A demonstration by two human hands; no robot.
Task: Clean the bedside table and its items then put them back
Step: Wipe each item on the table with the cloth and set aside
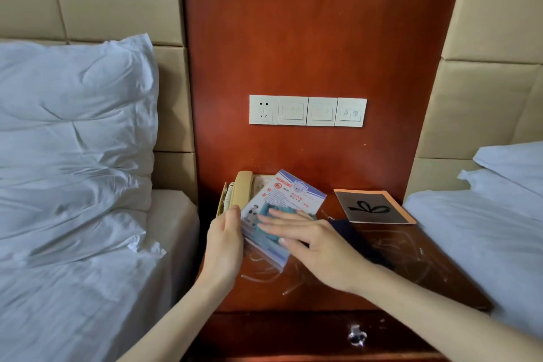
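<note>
Between two white-sheeted beds, the reddish bedside table (pixel 411 258) carries a beige telephone (pixel 242 188) at its back-left, where the left hand (pixel 224 239) grips a printed card's (pixel 286 195) edge (tilted up) while the right hand (pixel 318 239) presses a teal cloth (pixel 269 210) flat against it.

A hotel room: 2 white-sheeted beds (pixel 73 214) flanking a bedside table (pixel 411 267), telephone (pixel 242 188), wall switch panel (pixel 308 111).
</note>
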